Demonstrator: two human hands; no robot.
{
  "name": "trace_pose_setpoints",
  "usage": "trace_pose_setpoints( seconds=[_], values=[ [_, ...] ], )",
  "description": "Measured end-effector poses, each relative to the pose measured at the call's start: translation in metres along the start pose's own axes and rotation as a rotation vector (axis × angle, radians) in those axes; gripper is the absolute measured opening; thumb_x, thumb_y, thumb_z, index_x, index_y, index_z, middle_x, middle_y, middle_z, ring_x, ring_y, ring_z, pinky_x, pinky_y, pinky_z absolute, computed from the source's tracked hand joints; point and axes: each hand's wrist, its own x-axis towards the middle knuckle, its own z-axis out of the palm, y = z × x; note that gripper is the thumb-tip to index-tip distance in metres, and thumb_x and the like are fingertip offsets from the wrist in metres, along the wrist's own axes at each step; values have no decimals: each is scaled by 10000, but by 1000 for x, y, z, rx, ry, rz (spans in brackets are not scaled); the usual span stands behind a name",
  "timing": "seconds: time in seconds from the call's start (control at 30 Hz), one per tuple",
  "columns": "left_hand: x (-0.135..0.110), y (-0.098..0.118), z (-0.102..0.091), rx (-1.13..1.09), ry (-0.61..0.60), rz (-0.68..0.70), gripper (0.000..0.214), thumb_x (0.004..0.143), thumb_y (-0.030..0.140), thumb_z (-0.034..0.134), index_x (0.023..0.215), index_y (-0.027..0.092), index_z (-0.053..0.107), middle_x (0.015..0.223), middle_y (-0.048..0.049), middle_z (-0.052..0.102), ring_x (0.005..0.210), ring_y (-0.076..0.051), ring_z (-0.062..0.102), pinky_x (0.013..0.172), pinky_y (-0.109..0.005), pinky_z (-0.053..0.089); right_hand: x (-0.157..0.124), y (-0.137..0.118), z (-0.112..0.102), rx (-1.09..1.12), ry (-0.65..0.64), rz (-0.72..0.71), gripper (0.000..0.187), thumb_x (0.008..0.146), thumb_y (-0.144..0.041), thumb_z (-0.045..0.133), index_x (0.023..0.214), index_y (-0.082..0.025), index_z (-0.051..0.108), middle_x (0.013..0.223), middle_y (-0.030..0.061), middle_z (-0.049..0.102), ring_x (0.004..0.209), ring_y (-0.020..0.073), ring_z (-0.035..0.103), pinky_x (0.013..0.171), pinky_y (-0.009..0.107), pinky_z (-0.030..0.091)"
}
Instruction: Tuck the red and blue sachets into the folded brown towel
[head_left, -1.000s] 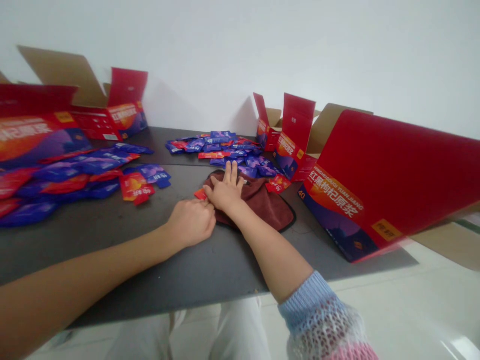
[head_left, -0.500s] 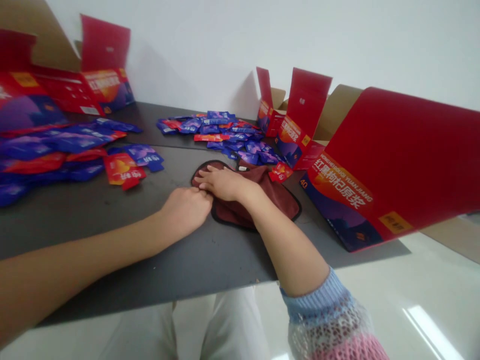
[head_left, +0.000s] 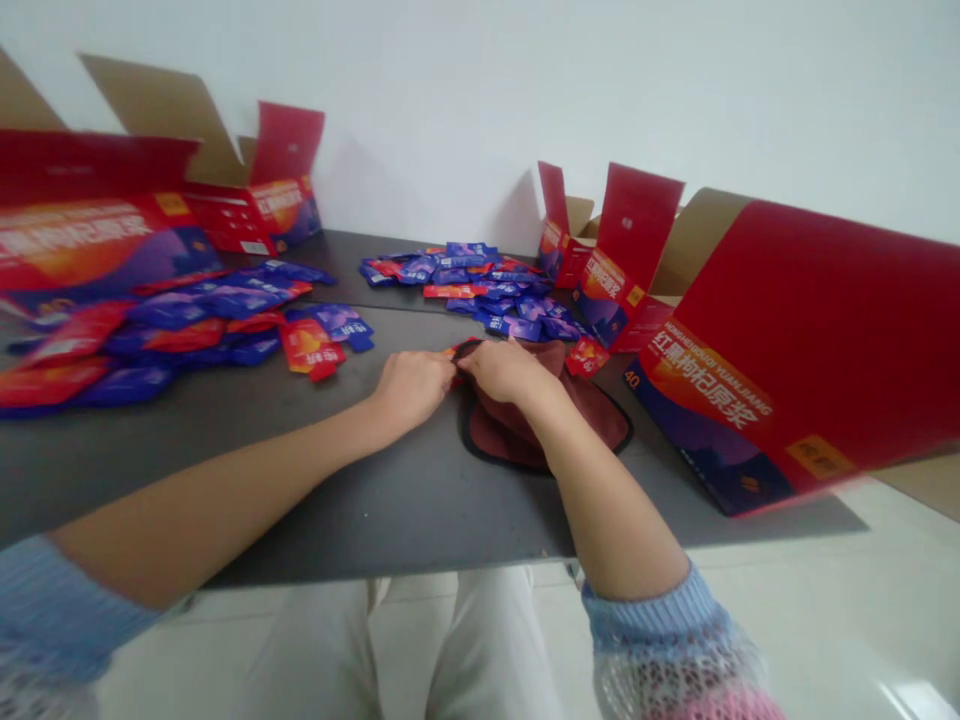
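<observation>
A dark brown cloth piece with black edging [head_left: 577,415] lies partly folded on the grey table in front of me. My right hand [head_left: 504,372] is closed on its upper left edge, fingers bent around the black border. Close beside it, my left hand [head_left: 415,390] is closed too, its fingertips meeting the same edge. Just behind the fingers, a bit of a red sachet [head_left: 452,352] shows. Another red sachet [head_left: 587,356] touches the far right side of the cloth.
Blue and red sachets lie in a heap at the back [head_left: 480,280] and in a pile at the left [head_left: 187,320]. Open red cartons stand at the left [head_left: 97,235] and right [head_left: 810,350]. The table's front edge [head_left: 390,572] runs above my knees.
My right hand, flat on the cloth before, has closed on its edge. The cloth's left edge is drawn up, uncovering a red sachet. The view has shifted somewhat left.
</observation>
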Motion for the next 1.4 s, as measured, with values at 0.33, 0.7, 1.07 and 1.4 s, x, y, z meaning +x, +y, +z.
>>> trace_pose_setpoints(
  seconds=[0.33, 0.7, 1.07, 1.4],
  values=[
    [0, 7, 3, -14, 18, 59, 327, 944, 162, 427, 1029, 151, 742, 1051, -123, 719, 1034, -277, 661, 755, -327, 498, 20, 11, 38, 20, -6, 27, 639, 1014, -418, 309, 1577, -139, 194, 1642, 98, 213, 1538, 275, 90, 1232, 477, 131],
    [18, -26, 21, -295, 139, 156, 310, 819, 103, 420, 602, 138, 639, 804, -99, 676, 718, -162, 590, 691, -279, 458, 31, 32, 33, 334, 22, -280, 567, 1036, -475, 186, 1466, -243, 474, 1568, 38, 391, 1494, 210, 278, 1230, 420, 191],
    [28, -62, 26, -733, -96, 242, 188, 552, 99, 399, 454, 174, 541, 522, 1, 571, 560, -123, 535, 599, -248, 387, 11, 19, 15, 425, 20, -297, 932, 898, -749, -14, 1100, -291, 772, 1281, 34, 686, 1313, 275, 543, 1140, 415, 339],
    [20, -51, 23, -577, 35, 136, 249, 634, 58, 441, 509, 172, 625, 642, -15, 653, 651, -136, 598, 658, -254, 418, 29, 35, 36, 740, 22, -315, 1071, 877, -673, -190, 1151, -231, 746, 1253, 49, 701, 1381, 159, 473, 1226, 342, 179]
  ],
)
